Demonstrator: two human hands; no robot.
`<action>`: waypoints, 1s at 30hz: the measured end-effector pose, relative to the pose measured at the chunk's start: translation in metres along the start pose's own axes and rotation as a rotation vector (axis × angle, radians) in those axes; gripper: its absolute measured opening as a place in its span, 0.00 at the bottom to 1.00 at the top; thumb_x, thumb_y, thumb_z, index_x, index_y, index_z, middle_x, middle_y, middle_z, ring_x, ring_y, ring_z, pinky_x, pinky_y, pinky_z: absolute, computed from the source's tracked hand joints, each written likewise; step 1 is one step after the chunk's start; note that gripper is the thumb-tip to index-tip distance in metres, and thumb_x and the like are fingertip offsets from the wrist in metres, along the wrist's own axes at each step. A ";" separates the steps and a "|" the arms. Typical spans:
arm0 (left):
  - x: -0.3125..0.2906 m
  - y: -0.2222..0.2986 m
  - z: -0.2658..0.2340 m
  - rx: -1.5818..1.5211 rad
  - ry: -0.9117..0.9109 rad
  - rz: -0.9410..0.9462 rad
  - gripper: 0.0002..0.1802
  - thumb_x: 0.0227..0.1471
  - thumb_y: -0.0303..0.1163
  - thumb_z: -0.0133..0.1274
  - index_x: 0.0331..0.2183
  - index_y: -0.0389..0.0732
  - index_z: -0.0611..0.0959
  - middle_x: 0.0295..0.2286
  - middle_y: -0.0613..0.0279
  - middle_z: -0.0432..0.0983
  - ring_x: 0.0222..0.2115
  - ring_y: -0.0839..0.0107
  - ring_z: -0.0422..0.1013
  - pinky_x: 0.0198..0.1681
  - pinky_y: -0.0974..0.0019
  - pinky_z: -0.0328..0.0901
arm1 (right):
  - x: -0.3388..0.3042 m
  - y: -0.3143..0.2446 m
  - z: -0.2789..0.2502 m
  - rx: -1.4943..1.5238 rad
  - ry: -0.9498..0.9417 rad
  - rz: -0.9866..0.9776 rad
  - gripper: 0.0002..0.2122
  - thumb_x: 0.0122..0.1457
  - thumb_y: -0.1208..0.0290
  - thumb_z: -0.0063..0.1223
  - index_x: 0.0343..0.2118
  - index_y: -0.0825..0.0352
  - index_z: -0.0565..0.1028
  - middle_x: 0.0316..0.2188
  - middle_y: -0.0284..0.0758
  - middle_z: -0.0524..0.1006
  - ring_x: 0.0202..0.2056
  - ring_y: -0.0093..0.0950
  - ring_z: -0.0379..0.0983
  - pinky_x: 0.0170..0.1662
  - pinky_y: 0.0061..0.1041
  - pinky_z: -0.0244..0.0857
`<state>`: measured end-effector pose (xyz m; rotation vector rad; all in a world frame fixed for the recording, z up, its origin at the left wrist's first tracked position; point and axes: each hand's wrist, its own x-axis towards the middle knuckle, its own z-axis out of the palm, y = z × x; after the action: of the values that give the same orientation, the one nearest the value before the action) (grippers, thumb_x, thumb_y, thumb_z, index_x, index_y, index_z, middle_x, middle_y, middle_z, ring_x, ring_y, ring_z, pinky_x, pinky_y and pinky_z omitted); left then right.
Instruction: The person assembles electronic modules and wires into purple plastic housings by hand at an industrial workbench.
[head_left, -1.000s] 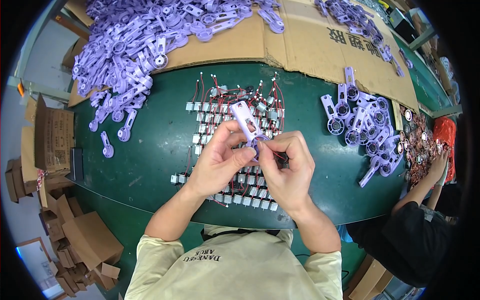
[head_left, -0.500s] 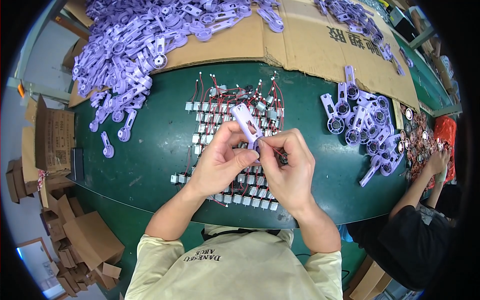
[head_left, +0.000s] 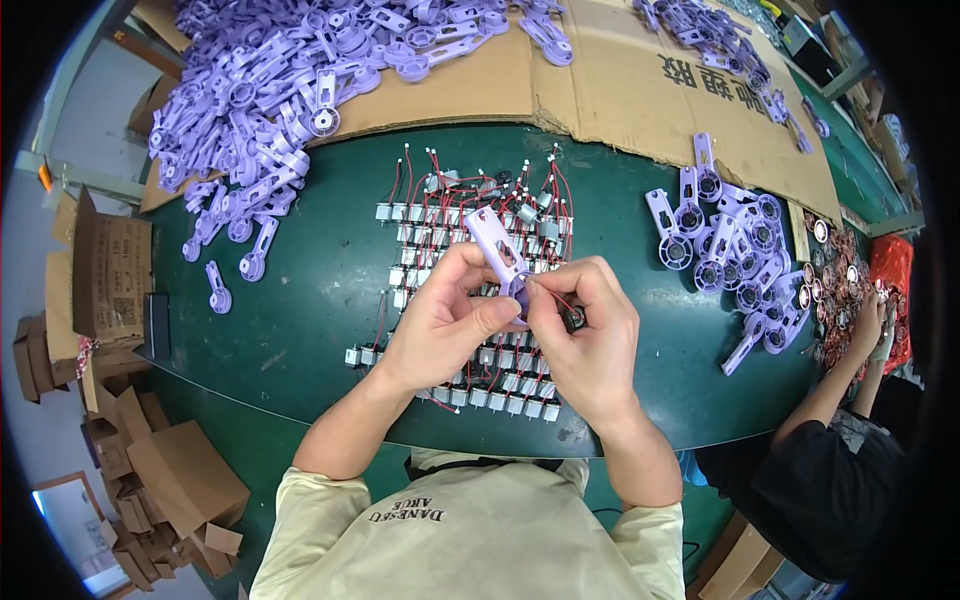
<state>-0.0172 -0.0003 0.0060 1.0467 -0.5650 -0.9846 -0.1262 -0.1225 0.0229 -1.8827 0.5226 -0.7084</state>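
Note:
A light purple plastic housing (head_left: pixel 492 243), long with a slot and a round end, is gripped by my left hand (head_left: pixel 440 318), thumb and fingers closed on its lower part. At the housing's lower end, my right hand (head_left: pixel 592 335) pinches a thin red wire (head_left: pixel 558 295) between thumb and forefinger. A small dark part (head_left: pixel 574 318) shows under the curled right fingers; its kind is partly hidden. Below both hands lie rows of small silver motors (head_left: pixel 497 401) with red wires and white plugs. My hands cover the middle of these rows.
A large heap of purple housings (head_left: pixel 240 110) lies at far left on flat cardboard (head_left: pixel 440 98). Another pile of housings (head_left: pixel 735 245) sits at right on the green table (head_left: pixel 300 330). Farther right, a co-worker's hand (head_left: pixel 868 322) is among copper-coloured round parts (head_left: pixel 830 275), beside a red bag (head_left: pixel 890 262).
My right hand has shifted slightly right, away from the housing, and more of the red wire and the dark part shows. The left hand keeps its hold on the housing.

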 end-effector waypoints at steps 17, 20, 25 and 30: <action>-0.001 -0.005 -0.003 0.081 -0.014 0.139 0.21 0.56 0.24 0.54 0.49 0.36 0.66 0.43 0.58 0.69 0.43 0.75 0.69 0.45 0.69 0.69 | -0.003 0.004 0.004 0.014 0.022 -0.097 0.05 0.49 0.82 0.60 0.30 0.70 0.76 0.26 0.36 0.74 0.26 0.28 0.73 0.28 0.25 0.67; -0.002 -0.002 -0.003 0.054 0.013 0.049 0.21 0.56 0.23 0.54 0.49 0.36 0.66 0.43 0.58 0.69 0.44 0.73 0.69 0.45 0.68 0.70 | -0.001 0.000 0.003 0.032 0.009 -0.009 0.05 0.50 0.82 0.60 0.30 0.70 0.76 0.26 0.36 0.73 0.26 0.28 0.73 0.28 0.25 0.67; 0.000 0.000 0.000 0.022 0.015 0.006 0.21 0.56 0.23 0.53 0.50 0.37 0.66 0.44 0.58 0.69 0.45 0.72 0.69 0.47 0.64 0.72 | -0.002 0.002 0.003 0.000 0.037 -0.039 0.05 0.50 0.82 0.60 0.28 0.69 0.74 0.25 0.36 0.72 0.25 0.28 0.72 0.27 0.25 0.66; -0.002 -0.002 0.001 -0.004 0.006 0.008 0.21 0.57 0.24 0.53 0.50 0.37 0.65 0.44 0.58 0.69 0.45 0.73 0.69 0.47 0.65 0.71 | -0.004 0.004 0.008 0.035 0.093 -0.075 0.05 0.50 0.82 0.59 0.26 0.69 0.73 0.25 0.36 0.72 0.24 0.27 0.71 0.27 0.25 0.65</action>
<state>-0.0194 0.0008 0.0048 1.0424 -0.5613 -0.9744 -0.1241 -0.1161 0.0162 -1.8514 0.4974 -0.8527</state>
